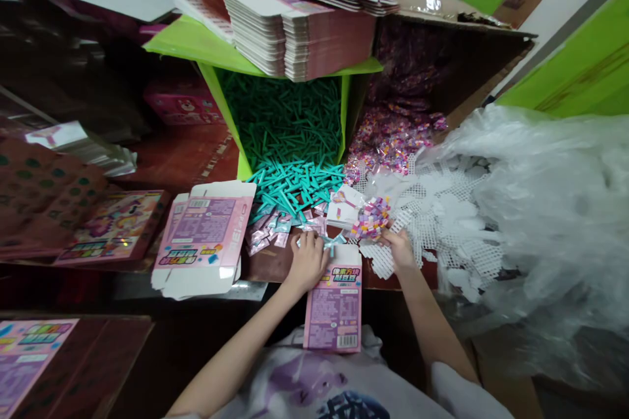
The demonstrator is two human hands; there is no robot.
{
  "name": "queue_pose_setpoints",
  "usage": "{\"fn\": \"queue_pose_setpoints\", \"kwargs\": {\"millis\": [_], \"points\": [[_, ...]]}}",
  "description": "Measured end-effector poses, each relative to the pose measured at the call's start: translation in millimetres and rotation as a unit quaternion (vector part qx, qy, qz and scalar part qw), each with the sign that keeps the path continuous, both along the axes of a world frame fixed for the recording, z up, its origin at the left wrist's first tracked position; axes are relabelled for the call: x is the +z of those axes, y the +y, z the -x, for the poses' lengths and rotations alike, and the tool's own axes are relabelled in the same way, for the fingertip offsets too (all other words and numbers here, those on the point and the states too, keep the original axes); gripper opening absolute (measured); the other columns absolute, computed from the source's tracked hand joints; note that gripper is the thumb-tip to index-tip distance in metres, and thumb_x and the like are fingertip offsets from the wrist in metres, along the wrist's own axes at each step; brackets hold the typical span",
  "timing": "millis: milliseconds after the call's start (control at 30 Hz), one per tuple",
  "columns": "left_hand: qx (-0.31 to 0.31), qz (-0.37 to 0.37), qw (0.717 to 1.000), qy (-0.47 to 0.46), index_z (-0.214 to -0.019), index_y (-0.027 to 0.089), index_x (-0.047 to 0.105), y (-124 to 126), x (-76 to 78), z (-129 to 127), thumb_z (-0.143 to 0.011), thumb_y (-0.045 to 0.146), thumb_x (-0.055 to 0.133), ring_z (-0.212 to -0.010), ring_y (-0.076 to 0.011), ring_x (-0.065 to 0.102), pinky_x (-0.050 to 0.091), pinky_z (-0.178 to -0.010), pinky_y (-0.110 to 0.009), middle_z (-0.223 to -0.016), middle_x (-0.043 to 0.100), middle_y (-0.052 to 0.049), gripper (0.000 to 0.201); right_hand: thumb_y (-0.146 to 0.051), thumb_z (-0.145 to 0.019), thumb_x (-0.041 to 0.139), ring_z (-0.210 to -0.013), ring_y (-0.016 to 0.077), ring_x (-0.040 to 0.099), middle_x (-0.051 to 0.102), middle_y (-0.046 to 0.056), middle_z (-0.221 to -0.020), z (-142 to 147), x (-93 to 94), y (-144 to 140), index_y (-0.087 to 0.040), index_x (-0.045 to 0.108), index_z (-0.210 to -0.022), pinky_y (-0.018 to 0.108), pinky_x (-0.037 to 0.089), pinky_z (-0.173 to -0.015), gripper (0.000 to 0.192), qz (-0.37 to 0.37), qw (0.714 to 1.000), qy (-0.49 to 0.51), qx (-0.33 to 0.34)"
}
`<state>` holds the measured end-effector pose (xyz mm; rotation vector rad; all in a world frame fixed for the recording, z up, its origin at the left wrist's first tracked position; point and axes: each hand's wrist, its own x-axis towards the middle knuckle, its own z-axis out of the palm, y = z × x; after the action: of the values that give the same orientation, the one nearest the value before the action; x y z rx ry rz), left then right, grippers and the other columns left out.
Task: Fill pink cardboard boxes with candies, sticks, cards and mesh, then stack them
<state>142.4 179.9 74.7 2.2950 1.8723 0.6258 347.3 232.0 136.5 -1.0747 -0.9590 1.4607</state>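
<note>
A pink and purple printed cardboard box [335, 314] leans between my lap and the table edge, its top end at the table. My left hand [309, 263] is closed over its upper left corner, fingertips partly hidden. Pale blue pieces [335, 242] lie by the box's top. My right hand [400, 250] pinches the edge of a small clear bag of coloured beads [371, 217]. Just left of the bag sits a stack of white printed cards [344, 205]. White perforated plates [381, 258] lie under and beside my right hand.
Turquoise sticks [295, 186] spill from a green bin [211, 88], with pink sachets [268, 229] in front. Bead bags [388, 137] fill a carton behind. Flat boxes [204, 236] lie left. Clear plastic sheeting [555, 209] bulges at right. Stacked cards [334, 36] top the bin.
</note>
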Motion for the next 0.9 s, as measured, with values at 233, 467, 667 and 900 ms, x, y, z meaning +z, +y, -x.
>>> {"fn": "queue_pose_setpoints", "kwargs": {"millis": [233, 467, 667, 900], "points": [[-0.018, 0.051, 0.982, -0.181, -0.093, 0.024, 0.068, -4, -8.9, 4, -0.090, 0.043, 0.035, -0.120, -0.0315, 0.041, 0.017, -0.102, -0.060, -0.127, 0.049, -0.010, 0.039, -0.034, -0.062, 0.068, -0.042, 0.0080, 0.022, 0.027, -0.009, -0.046, 10, -15.3, 3, -0.021, 0.045, -0.063, 0.024, 0.024, -0.044, 0.026, 0.030, 0.997, 0.020, 0.066], [0.037, -0.009, 0.873, -0.485, -0.107, 0.019, 0.060, 18, 21.2, 9, -0.084, 0.046, 0.050, -0.086, -0.0192, 0.060, 0.047, -0.078, -0.030, -0.094, 0.065, -0.007, 0.037, -0.052, -0.076, 0.057, -0.056, 0.0140, 0.046, 0.048, -0.003, -0.056, 41, -36.9, 8, -0.021, 0.047, -0.064, 0.029, 0.040, -0.059, 0.034, -0.070, 0.977, -0.117, 0.166], [0.160, -0.002, 0.812, -0.561, -0.087, 0.016, 0.062, 21, 3.1, 27, -0.077, 0.039, 0.061, -0.077, -0.0171, 0.061, 0.049, -0.071, -0.028, -0.083, 0.065, -0.005, 0.026, -0.045, -0.085, 0.047, -0.077, 0.0191, 0.056, 0.059, 0.001, -0.076, 23, -50.2, 21, -0.020, 0.054, -0.098, 0.032, 0.043, -0.074, 0.029, -0.128, 0.960, -0.246, 0.028], [0.161, 0.009, 0.782, -0.603, -0.072, 0.016, 0.054, 18, -4.2, 35, -0.065, 0.029, 0.069, -0.073, -0.0146, 0.060, 0.050, -0.066, -0.025, -0.078, 0.061, -0.003, 0.021, -0.038, -0.071, 0.068, -0.069, 0.0201, 0.062, 0.063, -0.001, -0.069, 12, -57.8, 22, -0.020, 0.046, -0.092, 0.031, 0.046, -0.069, 0.035, -0.097, 0.983, -0.158, 0.007]]}}
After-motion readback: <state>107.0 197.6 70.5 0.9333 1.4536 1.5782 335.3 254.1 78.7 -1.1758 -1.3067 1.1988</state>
